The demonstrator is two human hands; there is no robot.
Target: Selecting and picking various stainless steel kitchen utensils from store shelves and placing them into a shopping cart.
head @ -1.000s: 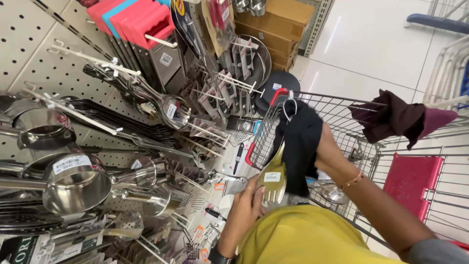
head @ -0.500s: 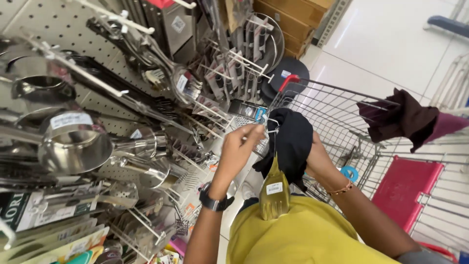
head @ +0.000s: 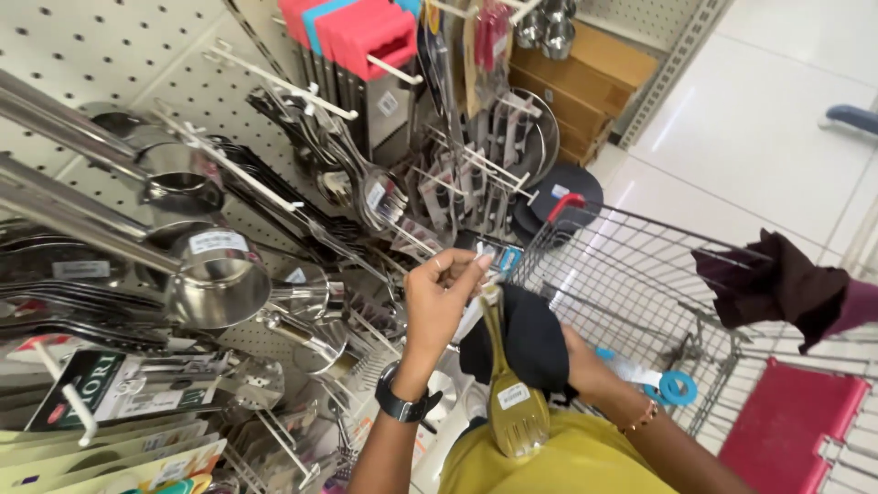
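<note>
The left hand (head: 442, 295) pinches the top of a gold serving fork (head: 512, 402), which hangs just left of the wire cart (head: 640, 274). The right hand (head: 585, 370), beside the fork, grasps a black cloth (head: 530, 338)

A white pegboard wall (head: 55, 46) fills the left side, crowded with long metal pegs (head: 274, 82) carrying shiny steel ladles and scoops (head: 215, 279) that jut out toward the raised left hand (head: 441, 297), leaving only narrow gaps between them. To the right, the silver wire shopping trolley (head: 640, 284) stands close, its rim draped with dark maroon cloth (head: 777, 284). Open room lies beyond, over the pale glossy tiled floor (head: 768, 119), and in the slim channel between pegs and trolley.
</note>
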